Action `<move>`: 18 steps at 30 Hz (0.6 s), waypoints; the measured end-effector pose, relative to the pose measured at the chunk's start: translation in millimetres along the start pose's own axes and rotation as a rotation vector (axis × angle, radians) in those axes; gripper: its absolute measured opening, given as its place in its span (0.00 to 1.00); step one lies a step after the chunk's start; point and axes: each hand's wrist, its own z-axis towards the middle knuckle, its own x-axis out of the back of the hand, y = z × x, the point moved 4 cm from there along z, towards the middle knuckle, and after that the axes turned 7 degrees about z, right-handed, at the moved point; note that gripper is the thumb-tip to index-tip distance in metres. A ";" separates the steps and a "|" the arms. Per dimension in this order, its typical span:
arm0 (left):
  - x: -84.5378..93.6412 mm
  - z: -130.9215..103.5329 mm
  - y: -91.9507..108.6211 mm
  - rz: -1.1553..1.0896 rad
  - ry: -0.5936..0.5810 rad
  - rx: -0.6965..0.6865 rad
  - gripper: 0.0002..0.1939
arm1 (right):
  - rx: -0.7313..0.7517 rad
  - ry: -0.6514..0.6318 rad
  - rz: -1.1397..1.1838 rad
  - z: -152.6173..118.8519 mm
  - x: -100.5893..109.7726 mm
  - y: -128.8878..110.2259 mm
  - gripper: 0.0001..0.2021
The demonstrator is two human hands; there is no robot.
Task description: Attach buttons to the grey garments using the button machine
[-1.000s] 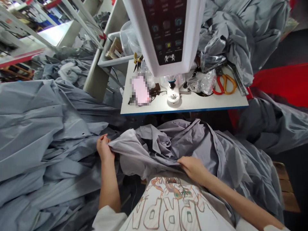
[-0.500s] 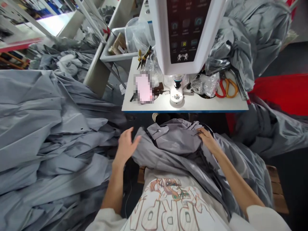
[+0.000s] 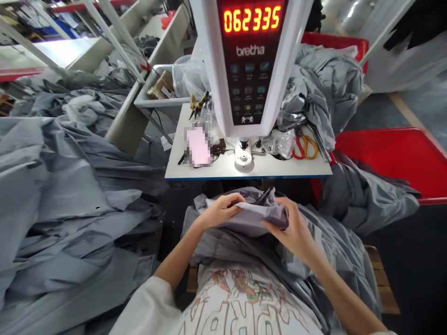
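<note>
Grey fabric (image 3: 240,225) lies bunched across my lap, and a fold of it is raised between my hands. My left hand (image 3: 223,210) pinches the fold's upper edge, thumb and fingers together. Around the fold's right end, my right hand (image 3: 291,228) has its thumb below and its fingers above, closed on the cloth. A dark strip (image 3: 263,196) shows just behind the fold; I cannot tell what it is. Straight ahead, beyond the cloth, stands a white machine (image 3: 256,70) marked "bretha", with a lit red number display and a small round lower die (image 3: 243,158).
The white table (image 3: 209,171) carries pliers (image 3: 199,104), scissors (image 3: 305,146), plastic bags (image 3: 279,143) and a blurred pink item (image 3: 199,146). Grey fabric is heaped at left (image 3: 70,195). A red bin (image 3: 391,158) stands at right, a grey tray (image 3: 164,101) behind.
My left hand has moved right from the cloth's left side and taken hold of the fold. My right hand has closed on its other end. The view has tilted up, showing the display.
</note>
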 end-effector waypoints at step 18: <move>75.1 71.2 -16.5 -0.035 0.315 -0.011 0.21 | -0.092 -0.002 0.310 149.8 -43.2 15.7 0.16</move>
